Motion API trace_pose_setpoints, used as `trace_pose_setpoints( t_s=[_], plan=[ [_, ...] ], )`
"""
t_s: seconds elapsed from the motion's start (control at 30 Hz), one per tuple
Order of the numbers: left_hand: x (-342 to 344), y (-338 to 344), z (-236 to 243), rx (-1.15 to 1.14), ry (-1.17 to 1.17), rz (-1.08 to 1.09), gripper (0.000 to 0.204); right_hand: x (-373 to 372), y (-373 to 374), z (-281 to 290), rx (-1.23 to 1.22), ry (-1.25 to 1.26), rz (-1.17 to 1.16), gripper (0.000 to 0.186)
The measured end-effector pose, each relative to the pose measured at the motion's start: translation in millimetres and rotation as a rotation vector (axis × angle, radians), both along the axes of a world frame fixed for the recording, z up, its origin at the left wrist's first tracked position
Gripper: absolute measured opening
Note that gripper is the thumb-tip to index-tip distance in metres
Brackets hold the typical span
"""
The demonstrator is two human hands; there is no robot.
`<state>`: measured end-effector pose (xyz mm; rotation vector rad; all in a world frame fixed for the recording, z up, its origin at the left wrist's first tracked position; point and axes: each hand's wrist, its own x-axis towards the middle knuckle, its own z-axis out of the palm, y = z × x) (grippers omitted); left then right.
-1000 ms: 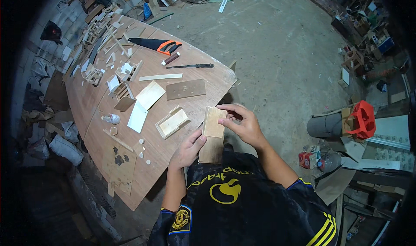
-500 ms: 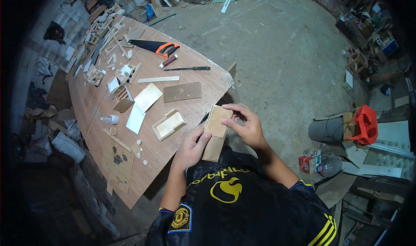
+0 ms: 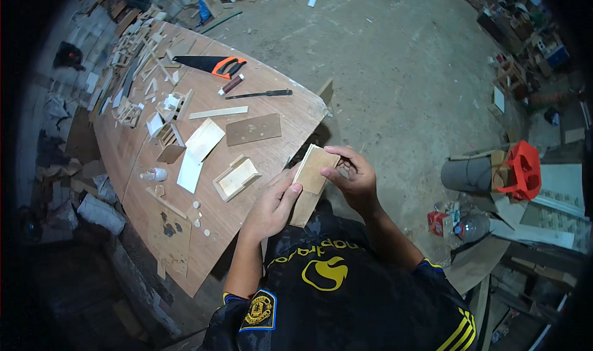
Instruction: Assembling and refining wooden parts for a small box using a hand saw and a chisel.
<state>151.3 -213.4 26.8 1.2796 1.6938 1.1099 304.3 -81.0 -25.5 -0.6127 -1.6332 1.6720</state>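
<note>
Between my two hands, off the table's near right edge, is a small flat wooden piece (image 3: pixel 316 172) made of overlapping thin boards, with a longer strip reaching down toward my shirt. My left hand (image 3: pixel 273 206) grips its left side, thumb on the front face. My right hand (image 3: pixel 352 177) pinches its upper right edge between thumb and fingers. On the table close by lies a shallow wooden tray-like box (image 3: pixel 236 179) with raised edges. Beyond it rests a brown rectangular board (image 3: pixel 253 130), beside a pale wooden board (image 3: pixel 205 139) and a white panel (image 3: pixel 189 173).
The wooden table (image 3: pixel 154 196) also bears a handsaw (image 3: pixel 210 64), a thin black-handled blade (image 3: pixel 259 94), a wood strip (image 3: pixel 218 113), a small bottle (image 3: pixel 154 174) and small wooden models (image 3: pixel 170 142). A grey bin (image 3: pixel 466 175) with a red bag (image 3: pixel 524 170) stands right.
The held wooden piece has tilted slightly to the right at its top, and my right hand has shifted a little with it. The whole view has moved slightly; both hands keep their grip.
</note>
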Motion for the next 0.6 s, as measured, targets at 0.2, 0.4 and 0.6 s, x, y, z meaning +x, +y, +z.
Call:
trace_pose_setpoints(
  t_s=[0.2, 0.4, 0.6],
  plan=[
    [-11.1, 33.9, 3.2, 0.04, 0.077, -0.107, 0.038, 4.1, 16.2, -6.2, -0.002, 0.018, -0.057, 0.04],
    [-39.2, 71.8, -3.0, 0.051, 0.055, -0.208, 0.033, -10.7, 38.8, -10.6, 0.036, -0.002, -0.163, 0.042],
    [-74.3, 123.2, 4.8, -0.122, 0.125, -0.236, 0.038, -41.9, 82.5, 0.3, 0.037, -0.024, -0.206, 0.048]
  ],
)
